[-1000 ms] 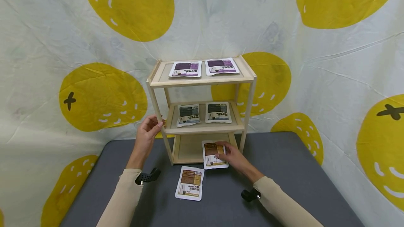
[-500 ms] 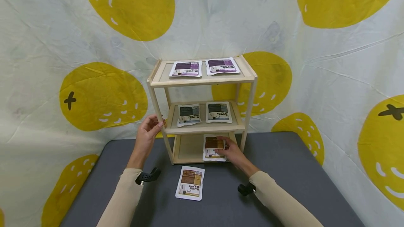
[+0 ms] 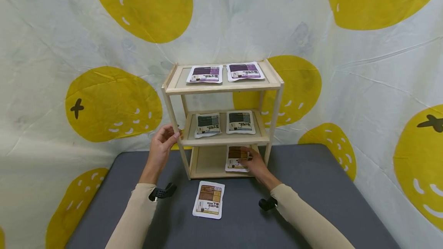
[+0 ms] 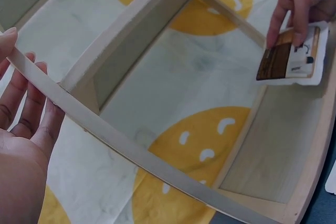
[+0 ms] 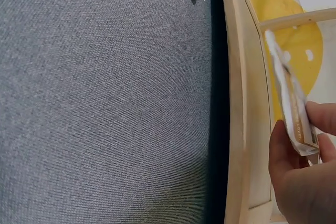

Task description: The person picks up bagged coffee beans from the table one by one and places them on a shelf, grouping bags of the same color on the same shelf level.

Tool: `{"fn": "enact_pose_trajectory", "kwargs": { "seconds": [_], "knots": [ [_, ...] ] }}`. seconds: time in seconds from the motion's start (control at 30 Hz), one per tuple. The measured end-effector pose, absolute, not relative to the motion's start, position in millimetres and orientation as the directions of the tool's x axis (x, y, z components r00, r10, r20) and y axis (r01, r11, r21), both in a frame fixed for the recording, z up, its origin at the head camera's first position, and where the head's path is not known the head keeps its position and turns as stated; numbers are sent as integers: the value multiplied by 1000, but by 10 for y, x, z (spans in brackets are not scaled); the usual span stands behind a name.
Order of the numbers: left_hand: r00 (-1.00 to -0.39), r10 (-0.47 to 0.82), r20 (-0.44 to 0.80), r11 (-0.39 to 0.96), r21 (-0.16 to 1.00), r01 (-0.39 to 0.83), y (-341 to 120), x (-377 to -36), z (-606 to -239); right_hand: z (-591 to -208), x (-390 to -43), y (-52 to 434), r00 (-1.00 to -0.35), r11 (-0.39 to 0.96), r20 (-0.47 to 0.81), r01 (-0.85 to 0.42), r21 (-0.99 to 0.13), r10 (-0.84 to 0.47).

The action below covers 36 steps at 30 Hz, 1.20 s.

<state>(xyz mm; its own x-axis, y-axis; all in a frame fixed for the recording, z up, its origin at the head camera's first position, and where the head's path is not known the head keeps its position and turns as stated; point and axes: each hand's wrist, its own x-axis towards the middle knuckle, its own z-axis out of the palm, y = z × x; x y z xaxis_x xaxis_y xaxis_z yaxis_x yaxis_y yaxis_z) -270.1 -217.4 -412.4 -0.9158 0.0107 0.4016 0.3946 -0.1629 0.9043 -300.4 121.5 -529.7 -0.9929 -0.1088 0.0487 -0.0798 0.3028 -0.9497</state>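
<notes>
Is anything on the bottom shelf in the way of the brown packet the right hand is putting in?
Nothing visible is. The right hand pinches the brown packet at the right side of the bottom shelf, whose bare wood beside it carries no other packet. The left hand holds the rack's front left post, off to the side.

Packet (image 3: 238, 158) print too small

Head cam looks down at shelf (image 3: 221, 118); wrist cams close (share bottom tier).
</notes>
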Motion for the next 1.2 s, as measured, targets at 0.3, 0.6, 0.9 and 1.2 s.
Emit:
{"fn": "enact_pose_trajectory", "kwargs": {
  "seconds": [0.3,0.6,0.9,1.2],
  "knots": [
    [-916,10,401,-170,903,394,-2172,-2710,-4117,-5286,-3013,1186,-998,329,24,-43,-943,-61],
    [-913,12,408,-188,898,399,-2168,-2709,-4119,-5282,-3028,1153,-999,352,-20,9,-936,-27],
    [-917,5,399,-175,903,392,-2173,-2694,-4117,-5268,-3022,1145,-999,394,-29,12,-919,-37],
    [-918,5,398,-162,906,392,-2163,-2691,-4118,-5291,-3020,1142,-999,452,-15,-1,-892,-31]
  ]
}}
